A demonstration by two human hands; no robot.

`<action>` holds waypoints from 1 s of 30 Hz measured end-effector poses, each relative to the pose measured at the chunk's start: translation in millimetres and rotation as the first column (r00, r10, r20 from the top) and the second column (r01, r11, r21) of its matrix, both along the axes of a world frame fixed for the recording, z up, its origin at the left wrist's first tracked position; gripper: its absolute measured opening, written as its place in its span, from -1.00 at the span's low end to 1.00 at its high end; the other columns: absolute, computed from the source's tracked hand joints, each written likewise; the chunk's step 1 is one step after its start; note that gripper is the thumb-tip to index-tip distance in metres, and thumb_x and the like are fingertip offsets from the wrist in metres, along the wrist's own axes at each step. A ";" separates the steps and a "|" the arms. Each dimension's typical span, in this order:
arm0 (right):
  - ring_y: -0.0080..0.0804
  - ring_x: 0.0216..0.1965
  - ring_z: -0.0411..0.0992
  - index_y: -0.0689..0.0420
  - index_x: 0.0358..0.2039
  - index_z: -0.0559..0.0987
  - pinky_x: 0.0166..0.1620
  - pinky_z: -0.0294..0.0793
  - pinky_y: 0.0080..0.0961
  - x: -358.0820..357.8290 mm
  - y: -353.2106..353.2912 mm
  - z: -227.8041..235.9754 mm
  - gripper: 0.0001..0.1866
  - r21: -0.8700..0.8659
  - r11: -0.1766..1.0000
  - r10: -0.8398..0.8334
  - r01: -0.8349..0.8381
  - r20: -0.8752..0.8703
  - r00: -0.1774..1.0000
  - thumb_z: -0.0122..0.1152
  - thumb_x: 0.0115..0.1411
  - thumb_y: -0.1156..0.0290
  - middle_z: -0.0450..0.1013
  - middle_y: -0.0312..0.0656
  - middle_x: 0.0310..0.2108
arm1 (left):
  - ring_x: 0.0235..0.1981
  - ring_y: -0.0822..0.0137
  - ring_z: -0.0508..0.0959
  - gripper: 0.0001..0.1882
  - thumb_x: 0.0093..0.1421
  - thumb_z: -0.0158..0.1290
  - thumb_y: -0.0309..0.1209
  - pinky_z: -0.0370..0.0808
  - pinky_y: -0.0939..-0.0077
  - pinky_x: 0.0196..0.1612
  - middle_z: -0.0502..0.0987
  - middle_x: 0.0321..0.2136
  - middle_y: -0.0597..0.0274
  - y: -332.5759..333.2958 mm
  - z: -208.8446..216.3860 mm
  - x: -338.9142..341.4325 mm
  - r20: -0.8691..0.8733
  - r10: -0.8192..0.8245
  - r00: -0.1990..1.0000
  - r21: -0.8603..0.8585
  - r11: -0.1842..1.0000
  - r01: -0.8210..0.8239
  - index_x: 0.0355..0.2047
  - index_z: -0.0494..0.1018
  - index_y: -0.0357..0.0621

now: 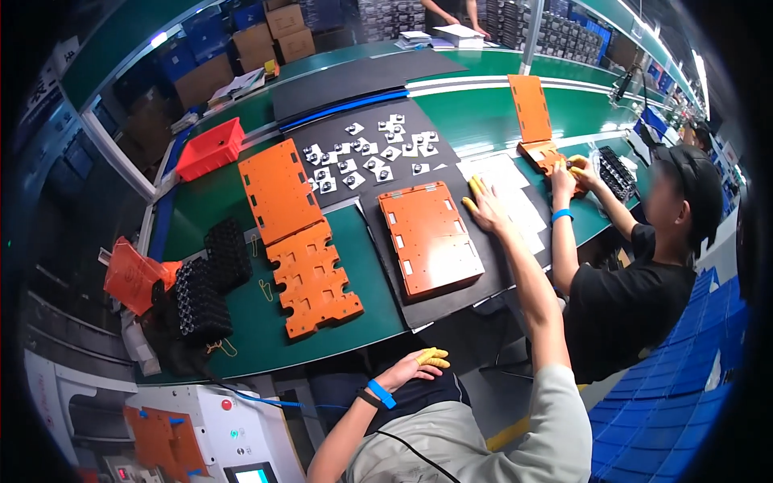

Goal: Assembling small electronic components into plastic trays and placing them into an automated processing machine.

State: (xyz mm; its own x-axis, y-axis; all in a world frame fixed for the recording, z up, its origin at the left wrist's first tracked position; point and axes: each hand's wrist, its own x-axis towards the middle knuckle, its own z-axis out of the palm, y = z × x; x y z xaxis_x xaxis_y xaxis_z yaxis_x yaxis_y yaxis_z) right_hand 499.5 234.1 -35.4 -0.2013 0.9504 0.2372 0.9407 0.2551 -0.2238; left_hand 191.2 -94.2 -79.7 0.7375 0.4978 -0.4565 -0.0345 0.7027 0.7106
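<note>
Roughly midway, judging by the bench: at far left sits a red bin [211, 148], then loose orange plates [295, 233], then an assembled orange tray [429, 239] on a black mat. Left hand [415, 366] hangs off the bench, fingers loosely curled, empty. Right hand [486, 207] lies flat, fingers spread, just beside the tray, on white sheets [515, 201]. Brown cartons [278, 34] stand behind.

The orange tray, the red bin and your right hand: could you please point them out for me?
orange tray [431, 240], head view, middle of its top.
red bin [211, 149], head view, its front wall.
right hand [485, 207], head view, back of hand.
</note>
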 end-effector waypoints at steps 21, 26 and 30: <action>0.12 0.36 0.17 0.32 0.26 0.34 0.37 0.15 -0.12 3.2 -150.8 35.8 -0.47 0.121 0.982 -0.088 0.146 -0.391 0.916 0.07 0.36 0.31 0.27 0.20 0.29 | -0.06 0.36 0.54 -0.42 0.51 -0.30 0.00 0.48 0.44 0.07 0.52 0.09 0.11 11.1 8.8 49.5 0.175 -0.081 0.981 -0.128 0.986 0.104 0.27 0.33 -0.17; 0.06 0.51 -0.18 0.28 0.41 0.11 0.47 -0.27 0.06 -18.2 -231.4 29.3 -0.27 -0.097 0.995 0.031 -0.031 -0.001 1.000 0.08 0.36 0.19 -0.07 0.10 0.48 | -0.04 0.37 0.55 -0.36 0.49 -0.32 0.09 0.47 0.42 0.09 0.53 0.11 0.16 29.7 4.8 43.3 0.326 0.009 0.945 -0.182 0.982 0.054 0.27 0.34 -0.14; 0.03 0.50 -0.13 0.30 0.39 0.14 0.47 -0.20 0.06 -17.2 -263.6 35.5 -0.20 -0.086 0.995 0.039 -0.043 -0.047 0.998 0.22 0.28 0.18 -0.03 0.07 0.47 | -0.07 0.38 0.57 -0.39 0.49 -0.33 0.10 0.48 0.48 0.02 0.55 0.06 0.20 33.6 14.9 48.3 0.390 -0.044 0.920 -0.119 0.988 0.097 0.26 0.35 -0.07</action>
State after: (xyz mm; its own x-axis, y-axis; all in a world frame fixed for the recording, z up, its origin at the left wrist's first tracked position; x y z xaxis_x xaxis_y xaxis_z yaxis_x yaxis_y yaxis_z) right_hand 482.4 -29.5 0.0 -0.2312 0.9590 0.1639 0.9183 0.2707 -0.2890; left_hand 239.5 -60.7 -64.8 0.9002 0.3925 -0.1885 -0.2333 0.8003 0.5523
